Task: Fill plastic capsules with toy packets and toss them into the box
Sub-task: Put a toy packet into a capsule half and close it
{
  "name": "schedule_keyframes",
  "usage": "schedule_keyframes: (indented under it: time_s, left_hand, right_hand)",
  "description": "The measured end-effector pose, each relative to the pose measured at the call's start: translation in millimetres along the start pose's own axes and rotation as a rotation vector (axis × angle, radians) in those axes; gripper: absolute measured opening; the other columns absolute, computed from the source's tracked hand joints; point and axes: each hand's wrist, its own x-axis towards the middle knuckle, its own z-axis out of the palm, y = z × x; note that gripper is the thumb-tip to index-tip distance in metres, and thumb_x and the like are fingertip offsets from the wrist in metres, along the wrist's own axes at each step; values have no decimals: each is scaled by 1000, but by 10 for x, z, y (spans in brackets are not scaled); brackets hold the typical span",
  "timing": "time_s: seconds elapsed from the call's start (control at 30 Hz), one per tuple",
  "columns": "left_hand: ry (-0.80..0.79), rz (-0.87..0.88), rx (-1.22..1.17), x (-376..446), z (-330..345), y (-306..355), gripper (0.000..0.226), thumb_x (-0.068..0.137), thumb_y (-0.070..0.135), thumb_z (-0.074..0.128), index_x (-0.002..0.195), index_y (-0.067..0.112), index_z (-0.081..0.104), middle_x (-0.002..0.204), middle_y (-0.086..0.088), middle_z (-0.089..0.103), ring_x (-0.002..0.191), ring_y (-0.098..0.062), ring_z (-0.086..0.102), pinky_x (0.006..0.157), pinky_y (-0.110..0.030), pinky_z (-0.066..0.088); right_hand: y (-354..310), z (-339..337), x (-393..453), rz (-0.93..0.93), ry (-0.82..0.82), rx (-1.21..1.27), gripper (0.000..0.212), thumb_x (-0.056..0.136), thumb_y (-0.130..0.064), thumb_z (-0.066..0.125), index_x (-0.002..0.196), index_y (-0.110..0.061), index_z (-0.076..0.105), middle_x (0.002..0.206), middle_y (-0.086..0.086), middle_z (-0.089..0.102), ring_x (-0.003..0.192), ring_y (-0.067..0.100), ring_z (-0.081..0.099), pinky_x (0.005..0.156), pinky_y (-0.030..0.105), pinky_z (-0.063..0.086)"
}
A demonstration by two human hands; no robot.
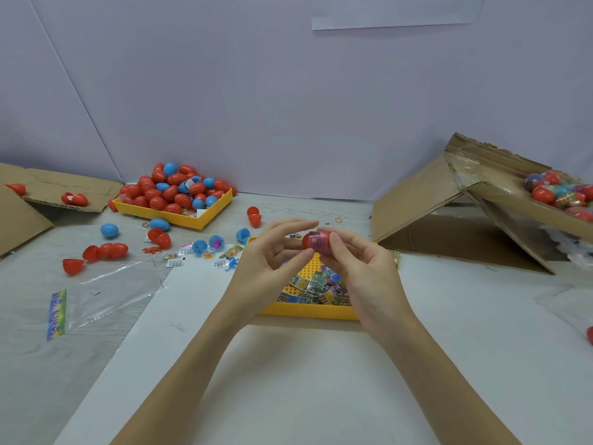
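Red see-through plastic egg capsule pinched between left hand and right hand, fingers curled round it, above yellow plastic tray of toy packets.

Bare tabletop nearside; scattered capsules far-left.

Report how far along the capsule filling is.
Done: filled capsules already lie in the cardboard box at right. In hand: the left hand and right hand hold one red capsule. Left: the far yellow tray is heaped with capsules, and toy packets remain in the near tray.
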Motion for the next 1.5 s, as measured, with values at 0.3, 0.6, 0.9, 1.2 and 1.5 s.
schedule_keyframes:
  time_s: [0.3, 0.6, 0.9, 1.2, 1.5]
  left_hand:
    - [112, 243, 266, -9, -1, -3, 33, 79, 21, 82, 111, 13, 76, 104, -2, 70, 96, -23, 72, 80, -27, 61]
    - [95, 312, 385, 2, -9, -3, 34, 82, 18, 80, 115, 13, 74, 112, 0, 66, 98, -19, 69, 83, -24, 59]
    - [104, 249, 487, -3, -6, -72, 41, 89, 22, 77, 126, 17, 61, 111, 5, 63, 99, -12, 67, 84, -23, 56]
    - [282, 182, 498, 18, -135, -66, 16, 99, 16, 63, 112, 24, 66, 105, 8, 65, 98, -7, 63, 77, -14, 52]
    - [271, 161, 568, 27, -153, -101, 9, 99, 17, 63, 102, 24, 67, 98, 9, 65, 96, -4, 61, 76, -15, 52]
  right_hand:
    - [-4, -12, 8, 166, 0, 156, 25, 101, -27, 62, 109, -12, 80, 104, 7, 79, 89, 9, 74, 76, 21, 58]
    - [0, 1, 10, 162, -61, 90, 31, 99, -33, 64, 121, -14, 75, 109, 4, 78, 101, 15, 74, 80, 23, 58]
    - [30, -82, 60, 217, 13, 37, 31, 95, -30, 70, 111, -4, 75, 90, 11, 71, 76, 16, 69, 68, 22, 58]
    - [-716, -467, 533, 100, 49, 1083, 33, 95, -19, 61, 113, 7, 70, 114, 16, 74, 87, 22, 75, 71, 24, 58]
    - [-269, -580, 515, 165, -33, 530, 42, 105, -32, 46, 118, -3, 73, 91, 8, 70, 74, 14, 67, 65, 23, 57]
